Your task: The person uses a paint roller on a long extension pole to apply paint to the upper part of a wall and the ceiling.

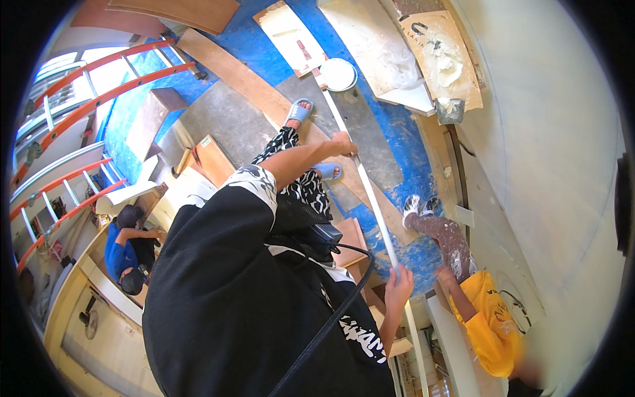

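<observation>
While gripping the white strip point(370, 198), both arms outstretched, hands apart.

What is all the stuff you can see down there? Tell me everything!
long thin white strip: 1, white, held in both hands, slanting down toward the floor
round white lid or plate: 1, white, on the floor near the strip's far end
orange ladder: 1, orange with grey rungs, far left
long wooden plank: 1, light brown, lying on the blue floor covering
blue floor covering: 1, blue, spread over the floor
person in blue shirt: 1, crouched lower left
person in yellow shirt: 1, against the white wall, lower right
blue sandals: 2, on the wearer's feet
left hand: 1, gripping the strip higher up
right hand: 1, gripping the strip lower down
</observation>
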Demonstrator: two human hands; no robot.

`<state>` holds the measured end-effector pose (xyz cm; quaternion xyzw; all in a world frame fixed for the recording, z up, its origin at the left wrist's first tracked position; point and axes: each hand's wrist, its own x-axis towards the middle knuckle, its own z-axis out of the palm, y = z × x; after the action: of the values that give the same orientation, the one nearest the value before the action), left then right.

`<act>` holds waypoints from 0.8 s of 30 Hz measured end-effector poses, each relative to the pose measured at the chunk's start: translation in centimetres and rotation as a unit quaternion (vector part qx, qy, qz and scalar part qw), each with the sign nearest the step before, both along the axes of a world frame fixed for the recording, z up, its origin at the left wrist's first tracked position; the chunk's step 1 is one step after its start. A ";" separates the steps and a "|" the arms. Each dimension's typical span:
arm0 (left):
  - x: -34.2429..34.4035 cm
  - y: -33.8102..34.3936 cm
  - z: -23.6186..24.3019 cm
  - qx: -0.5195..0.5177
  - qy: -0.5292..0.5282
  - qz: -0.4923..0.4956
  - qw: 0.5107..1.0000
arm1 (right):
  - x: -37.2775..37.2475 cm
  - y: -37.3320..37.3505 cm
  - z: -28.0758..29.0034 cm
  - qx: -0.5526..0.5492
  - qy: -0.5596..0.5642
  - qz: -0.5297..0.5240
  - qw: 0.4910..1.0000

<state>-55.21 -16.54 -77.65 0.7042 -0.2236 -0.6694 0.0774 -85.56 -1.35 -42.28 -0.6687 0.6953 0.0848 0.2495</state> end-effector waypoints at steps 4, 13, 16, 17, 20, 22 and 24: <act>-2.0 1.6 3.6 0.001 -0.021 -0.053 0.998 | -2.2 2.3 0.4 0.004 0.000 -0.012 1.000; 0.1 0.3 1.5 -0.060 -0.087 0.025 0.994 | -1.4 0.0 -1.6 -0.019 -0.021 0.014 1.000; 3.1 -1.9 1.1 -0.091 -0.134 0.054 0.985 | 2.5 -2.4 -3.3 -0.028 -0.022 0.026 0.999; 4.3 -2.6 1.0 -0.093 -0.128 0.063 0.985 | 3.7 -2.9 -3.4 -0.026 -0.017 0.028 0.999; 6.5 -3.6 1.0 -0.050 -0.088 0.024 0.995 | 5.1 -3.1 -3.8 -0.028 -0.012 0.035 0.999; 6.6 -3.4 1.2 -0.028 -0.065 0.016 0.997 | 4.3 -1.9 -3.8 -0.038 -0.018 0.037 0.998; 5.7 -2.2 1.2 -0.029 -0.035 0.009 0.999 | 3.1 -0.9 -2.6 -0.026 0.000 0.037 0.999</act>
<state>-49.54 -18.74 -76.42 0.7265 -0.2390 -0.6371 0.0955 -82.44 -2.24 -44.88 -0.7000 0.6722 0.0755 0.2289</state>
